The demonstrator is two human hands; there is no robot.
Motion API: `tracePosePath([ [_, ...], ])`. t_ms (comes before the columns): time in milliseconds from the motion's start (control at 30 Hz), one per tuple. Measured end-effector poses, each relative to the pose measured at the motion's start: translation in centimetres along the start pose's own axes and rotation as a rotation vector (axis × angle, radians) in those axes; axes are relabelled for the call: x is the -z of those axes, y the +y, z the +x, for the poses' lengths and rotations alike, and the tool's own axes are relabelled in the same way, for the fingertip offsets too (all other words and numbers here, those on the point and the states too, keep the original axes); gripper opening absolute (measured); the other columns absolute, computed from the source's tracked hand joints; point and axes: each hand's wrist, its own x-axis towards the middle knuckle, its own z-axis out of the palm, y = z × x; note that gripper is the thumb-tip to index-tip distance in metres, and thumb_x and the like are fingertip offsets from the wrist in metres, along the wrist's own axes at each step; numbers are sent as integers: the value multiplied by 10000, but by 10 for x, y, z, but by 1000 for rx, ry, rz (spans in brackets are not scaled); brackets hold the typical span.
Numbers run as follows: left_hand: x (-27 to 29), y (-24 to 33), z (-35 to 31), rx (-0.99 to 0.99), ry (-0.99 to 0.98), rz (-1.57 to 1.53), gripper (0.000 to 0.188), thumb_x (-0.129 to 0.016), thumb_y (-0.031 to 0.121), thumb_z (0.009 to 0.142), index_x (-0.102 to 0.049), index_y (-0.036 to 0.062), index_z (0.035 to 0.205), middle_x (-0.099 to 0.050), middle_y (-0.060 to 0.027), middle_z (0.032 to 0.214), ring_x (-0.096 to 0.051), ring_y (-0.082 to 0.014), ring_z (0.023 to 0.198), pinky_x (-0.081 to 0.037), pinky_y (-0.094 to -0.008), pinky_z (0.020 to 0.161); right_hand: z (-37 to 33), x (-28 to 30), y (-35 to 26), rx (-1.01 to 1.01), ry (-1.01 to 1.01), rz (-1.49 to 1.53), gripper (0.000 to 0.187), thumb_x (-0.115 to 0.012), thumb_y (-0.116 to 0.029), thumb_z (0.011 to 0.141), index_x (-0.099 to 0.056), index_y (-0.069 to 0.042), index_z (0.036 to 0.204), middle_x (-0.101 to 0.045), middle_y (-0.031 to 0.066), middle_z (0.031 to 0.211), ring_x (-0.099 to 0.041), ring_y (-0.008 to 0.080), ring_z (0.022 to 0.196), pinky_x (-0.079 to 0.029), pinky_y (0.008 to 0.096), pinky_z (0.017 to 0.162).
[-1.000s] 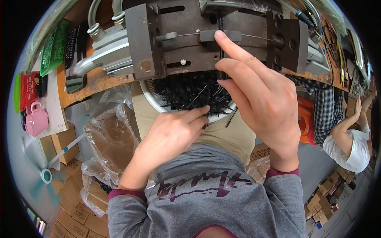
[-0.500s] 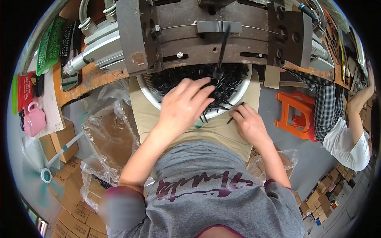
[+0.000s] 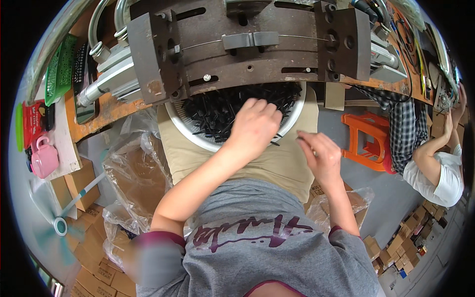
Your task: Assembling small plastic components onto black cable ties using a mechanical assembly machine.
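A round white basket (image 3: 180,124) rests on my lap, heaped with thin black plastic parts (image 3: 213,113). Over the basket's right half is my left hand (image 3: 255,127), its fingers curled down among the parts. Whatever lies under those fingers is hidden. One black part pokes out over the rim just below that hand. To the right of the basket, above my thigh, my right hand (image 3: 322,156) is raised with thumb and fingers pinched together. Something small and dark may be at its fingertips, too small to make out.
A heavy brown metal fixture (image 3: 217,59) with a thin wire and clamp block overhangs the basket. At left are a green basket (image 3: 60,74), a pink cup (image 3: 44,157), a fan (image 3: 59,226) and cardboard boxes. An orange stool (image 3: 363,141) and another person (image 3: 433,173) are at right.
My left hand has moved right and up over the basket. My right hand has shifted right and turned; the black part it pinched no longer shows clearly. The upright black part before the fixture is gone.
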Motion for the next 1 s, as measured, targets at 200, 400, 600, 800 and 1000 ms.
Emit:
tracePosePath([
  [200,66,4,-29,465,4,-680,257,-736,28,822,-719,29,1079,-679,-77,968,-666,-174,885,-537,-281,754,34,-28,-5,-374,187,401,216,-745,-46,826,-728,-18,1040,-731,91,856,-647,125,641,-507,274,568],
  [400,93,15,-52,669,155,-1127,263,-733,-6,827,-723,14,1089,-671,-81,962,-665,-137,871,-562,-259,767,60,-24,-25,-457,-9,1145,258,-619,-100,945,-642,28,1168,-695,106,911,-646,140,676,-524,262,609],
  [600,108,22,-61,492,236,-920,268,-770,-34,780,-740,14,1042,-669,-84,958,-672,-136,858,-569,-252,714,58,1,-54,-455,-118,1470,220,-584,-124,981,-634,53,1100,-691,154,876,-675,180,654,-548,284,590],
  [800,124,27,-56,143,225,-667,345,-846,57,680,-743,13,1006,-684,-128,1036,-687,-205,876,-584,-282,703,61,9,-69,-481,-123,1484,204,-588,-124,982,-637,55,1067,-694,155,853,-674,174,652,-549,279,581],
  [1000,139,33,-55,7,112,-537,334,-854,119,651,-754,27,956,-705,-132,1127,-719,-191,859,-594,-285,696,58,15,-78,-401,-95,1331,202,-559,-142,1002,-630,47,995,-687,153,842,-664,170,608,-545,271,572],
])
